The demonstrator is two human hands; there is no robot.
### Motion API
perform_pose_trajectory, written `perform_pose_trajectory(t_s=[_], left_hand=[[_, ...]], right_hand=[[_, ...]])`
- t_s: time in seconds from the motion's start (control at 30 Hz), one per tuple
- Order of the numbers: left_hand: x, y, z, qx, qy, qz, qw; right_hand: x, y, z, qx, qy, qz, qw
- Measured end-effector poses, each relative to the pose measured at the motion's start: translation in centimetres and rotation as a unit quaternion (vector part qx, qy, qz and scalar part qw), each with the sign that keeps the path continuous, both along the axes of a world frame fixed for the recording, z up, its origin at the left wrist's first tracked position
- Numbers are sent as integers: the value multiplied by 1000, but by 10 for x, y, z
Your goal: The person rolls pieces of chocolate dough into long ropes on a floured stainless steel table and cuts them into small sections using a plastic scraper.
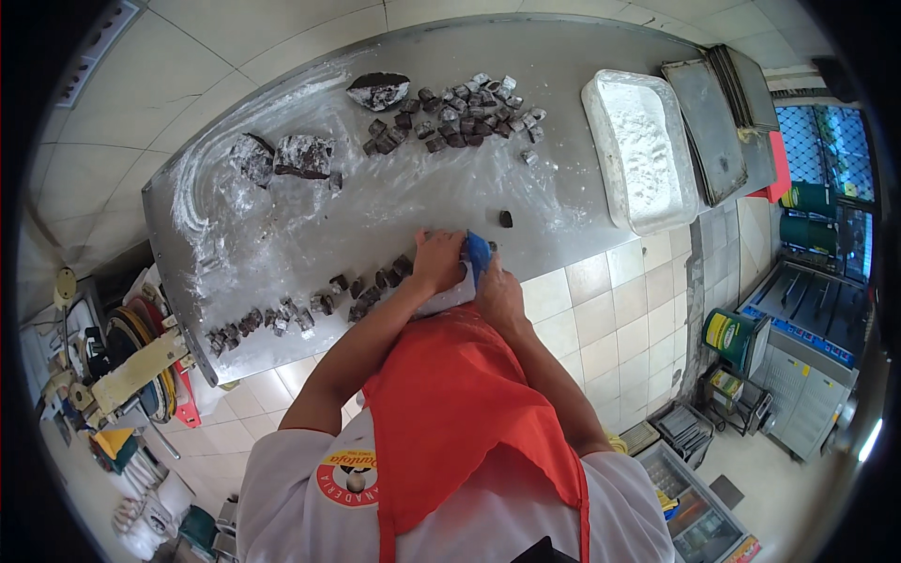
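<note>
At the near edge of the steel table my left hand (439, 263) has its fingers curled together, and what they hold, if anything, is hidden. Close beside it my right hand (500, 293) grips a flat blue scraper (478, 251), tilted up between the two hands. A whitish object (445, 298), partly covered by my left hand and forearm, lies below them; its kind is unclear. One dark dough piece (506, 219) sits just beyond my right hand. Left of my hands, a row of dark, flour-dusted dough pieces (282, 316) runs along the near edge.
Farther back on the table (310, 218) are a heap of cut dough pieces (460, 117) and large dark dough lumps (302, 157), (378, 91). A metal tray of white flour (638, 141) stands at the right, beside stacked baking trays (709, 127). Flour streaks the tabletop.
</note>
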State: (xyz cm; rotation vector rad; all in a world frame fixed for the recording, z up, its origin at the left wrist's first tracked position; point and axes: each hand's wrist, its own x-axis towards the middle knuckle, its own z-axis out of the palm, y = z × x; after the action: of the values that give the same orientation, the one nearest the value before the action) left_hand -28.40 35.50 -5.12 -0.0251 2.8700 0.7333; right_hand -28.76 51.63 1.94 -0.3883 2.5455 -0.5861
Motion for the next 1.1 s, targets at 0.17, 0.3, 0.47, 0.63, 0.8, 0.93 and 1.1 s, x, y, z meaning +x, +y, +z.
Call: perform_pose_trajectory(t_s=[0.17, 0.3, 0.47, 0.63, 0.8, 0.93, 1.1], left_hand=[[-7, 11, 26, 101, -16, 24, 994], [-10, 18, 14, 67, -9, 14, 998], [-7, 21, -14, 18, 54, 34, 998], [-18, 28, 28, -22, -12, 22, 999], [-25, 41, 41, 25, 26, -52, 998], [-32, 34, 27, 65, 18, -19, 998], [2, -31, 41, 338, 104, 285, 891]], right_hand=[[3, 10, 18, 42, 6, -42, 998], [2, 11, 14, 40, 13, -36, 998], [2, 15, -9, 46, 22, 7, 999], [-33, 44, 28, -82, -30, -134, 987], [-48, 87, 18, -121, 151, -159, 968], [-56, 92, 8, -97, 86, -173, 976], [-58, 91, -3, -119, 111, -209, 964]])
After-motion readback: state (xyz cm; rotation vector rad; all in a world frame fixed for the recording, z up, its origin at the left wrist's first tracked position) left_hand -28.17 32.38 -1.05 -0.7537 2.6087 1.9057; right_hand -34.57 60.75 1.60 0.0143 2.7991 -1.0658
